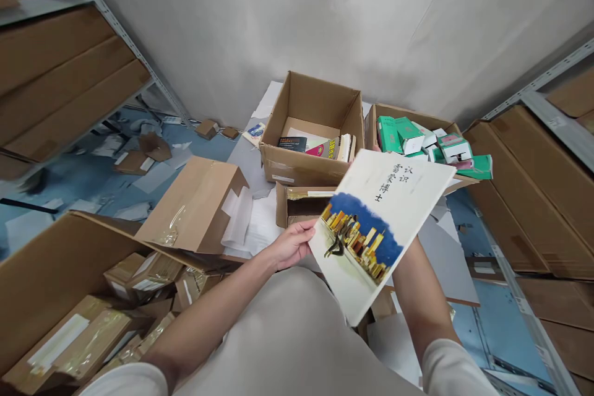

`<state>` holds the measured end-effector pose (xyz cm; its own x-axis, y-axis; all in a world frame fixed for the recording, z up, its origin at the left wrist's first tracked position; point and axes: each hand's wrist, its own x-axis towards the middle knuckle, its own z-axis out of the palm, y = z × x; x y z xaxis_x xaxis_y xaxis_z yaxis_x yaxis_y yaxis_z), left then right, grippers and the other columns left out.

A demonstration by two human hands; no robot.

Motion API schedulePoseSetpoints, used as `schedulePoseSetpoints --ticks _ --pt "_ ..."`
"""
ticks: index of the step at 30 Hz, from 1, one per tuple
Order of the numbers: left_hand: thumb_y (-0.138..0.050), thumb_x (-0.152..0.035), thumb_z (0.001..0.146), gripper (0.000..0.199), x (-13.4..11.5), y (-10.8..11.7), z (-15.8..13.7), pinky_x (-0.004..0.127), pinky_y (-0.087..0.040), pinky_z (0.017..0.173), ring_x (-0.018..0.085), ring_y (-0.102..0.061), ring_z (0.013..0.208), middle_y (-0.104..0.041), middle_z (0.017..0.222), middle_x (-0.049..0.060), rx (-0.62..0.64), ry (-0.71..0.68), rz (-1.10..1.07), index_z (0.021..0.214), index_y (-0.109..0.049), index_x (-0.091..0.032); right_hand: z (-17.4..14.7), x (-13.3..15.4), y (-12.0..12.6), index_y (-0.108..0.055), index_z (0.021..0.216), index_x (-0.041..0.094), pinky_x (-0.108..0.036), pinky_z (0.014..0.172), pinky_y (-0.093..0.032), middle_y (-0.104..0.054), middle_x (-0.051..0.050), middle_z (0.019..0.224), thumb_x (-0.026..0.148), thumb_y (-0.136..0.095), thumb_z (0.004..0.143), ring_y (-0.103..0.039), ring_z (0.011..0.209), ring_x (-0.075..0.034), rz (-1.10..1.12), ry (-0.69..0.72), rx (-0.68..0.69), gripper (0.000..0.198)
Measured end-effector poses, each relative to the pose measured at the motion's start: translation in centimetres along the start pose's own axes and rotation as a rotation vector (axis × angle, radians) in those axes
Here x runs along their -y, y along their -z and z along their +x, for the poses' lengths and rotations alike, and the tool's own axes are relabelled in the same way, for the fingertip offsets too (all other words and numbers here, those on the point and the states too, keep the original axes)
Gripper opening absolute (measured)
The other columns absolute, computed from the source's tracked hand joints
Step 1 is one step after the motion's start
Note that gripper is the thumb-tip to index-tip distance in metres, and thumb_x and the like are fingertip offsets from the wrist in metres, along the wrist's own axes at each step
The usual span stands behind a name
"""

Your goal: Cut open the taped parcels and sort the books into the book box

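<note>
A large, thin book (366,229) is held up tilted in front of me. Its cover is cream, with dark Chinese characters and a painting of yellow buildings against blue. My left hand (294,243) is closed on the book's left edge, the thumb on the cover side. On the other side, my right forearm (420,297) runs up behind the book, which hides my right hand and its fingers. Just beyond the book stands an open cardboard box (309,167) with several books lying inside. A smaller open carton (283,204) sits before it, partly covered by the book.
Green-and-white boxes (408,135) fill a carton at the right. A closed cardboard box (185,204) stands left, above a big carton (83,232) of taped parcels (93,334). Shelves with cardboard boxes (60,80) flank both sides. Paper scraps (155,178) litter the blue floor.
</note>
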<state>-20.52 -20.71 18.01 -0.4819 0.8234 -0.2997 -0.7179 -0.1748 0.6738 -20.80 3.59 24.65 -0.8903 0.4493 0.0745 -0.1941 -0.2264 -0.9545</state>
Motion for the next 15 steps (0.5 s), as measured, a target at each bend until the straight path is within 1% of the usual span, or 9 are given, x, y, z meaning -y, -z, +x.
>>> schedulePoseSetpoints --ticks 2,3,4,6,9,11,13,14,15 --pt "-0.072 -0.034 0.077 0.046 0.3 -0.6 0.2 0.034 -0.048 0.092 0.023 -0.064 0.105 -0.066 0.119 0.012 0.068 0.048 -0.028 0.119 -0.065 -0.019 0.5 0.3 0.0 -0.058 0.095 0.025 -0.038 0.064 -0.055 -0.07 0.0 0.087 0.054 -0.06 0.073 -0.067 0.072 -0.017 0.133 -0.141 0.138 0.037" --pt "-0.07 -0.038 0.078 0.047 0.4 -0.7 0.3 0.035 -0.047 0.094 0.024 -0.062 0.11 -0.065 0.122 0.012 0.086 0.053 -0.028 0.121 -0.064 -0.019 0.6 0.3 0.0 -0.056 0.099 0.028 -0.038 0.064 -0.056 -0.069 0.002 0.087 0.051 -0.065 0.07 -0.067 0.071 -0.017 0.176 -0.175 0.163 0.038" --pt "-0.067 -0.043 0.08 0.048 0.5 -0.8 0.2 0.037 -0.046 0.096 0.025 -0.06 0.113 -0.063 0.125 0.011 0.093 0.049 -0.016 0.122 -0.063 -0.021 0.7 0.1 0.2 -0.054 0.099 0.029 -0.037 0.063 -0.057 -0.068 0.004 0.083 0.047 -0.071 0.067 -0.067 0.068 -0.016 0.194 -0.154 0.146 0.041" --pt "-0.059 -0.056 0.082 0.051 0.6 -0.6 0.0 0.04 -0.045 0.097 0.027 -0.057 0.118 -0.062 0.127 0.009 0.054 0.007 0.023 0.124 -0.062 -0.025 0.7 -0.2 0.4 -0.051 0.094 0.028 -0.032 0.059 -0.057 -0.063 0.008 0.073 0.042 -0.078 0.063 -0.064 0.061 -0.012 0.173 -0.081 0.091 0.043" --pt "-0.049 -0.068 0.08 0.061 0.3 -0.1 -0.6 0.045 -0.045 0.097 0.029 -0.054 0.122 -0.061 0.129 0.007 -0.032 -0.101 0.069 0.128 -0.058 -0.03 0.9 -0.8 0.8 -0.049 0.088 0.026 -0.025 0.054 -0.056 -0.062 0.008 0.074 0.043 -0.08 0.063 -0.06 0.059 -0.009 0.112 -0.025 0.031 0.044" --pt "-0.038 -0.076 0.079 0.073 -0.1 0.3 -1.1 0.047 -0.045 0.096 0.031 -0.053 0.122 -0.058 0.134 0.007 -0.065 -0.138 0.071 0.133 -0.052 -0.029 1.0 -1.0 1.0 -0.049 0.09 0.025 -0.021 0.048 -0.052 -0.062 0.008 0.075 0.044 -0.08 0.064 -0.058 0.055 -0.008 0.088 -0.016 -0.007 0.044" --pt "-0.021 -0.083 0.077 0.087 -0.7 1.0 -1.3 0.049 -0.046 0.094 0.033 -0.053 0.122 -0.055 0.137 0.01 -0.103 -0.158 0.073 0.137 -0.047 -0.026 1.2 -1.0 1.0 -0.05 0.09 0.025 -0.018 0.042 -0.048 -0.06 0.008 0.071 0.044 -0.08 0.063 -0.054 0.051 -0.007 0.061 -0.022 -0.037 0.045" --pt "-0.015 -0.085 0.076 0.092 -1.0 1.5 -1.4 0.05 -0.046 0.093 0.033 -0.053 0.122 -0.054 0.137 0.011 -0.131 -0.181 0.076 0.138 -0.046 -0.025 1.3 -1.0 1.0 -0.05 0.089 0.024 -0.017 0.039 -0.046 -0.06 0.008 0.069 0.044 -0.08 0.063 -0.053 0.049 -0.007 0.047 -0.026 -0.053 0.045" --pt "-0.014 -0.085 0.075 0.093 -1.1 2.0 -1.4 0.05 -0.046 0.093 0.033 -0.053 0.123 -0.054 0.138 0.012 -0.167 -0.215 0.076 0.138 -0.045 -0.024 1.4 -0.9 1.0 -0.051 0.089 0.024 -0.017 0.038 -0.044 -0.059 0.008 0.067 0.044 -0.081 0.062 -0.052 0.048 -0.007 0.031 -0.026 -0.07 0.045"
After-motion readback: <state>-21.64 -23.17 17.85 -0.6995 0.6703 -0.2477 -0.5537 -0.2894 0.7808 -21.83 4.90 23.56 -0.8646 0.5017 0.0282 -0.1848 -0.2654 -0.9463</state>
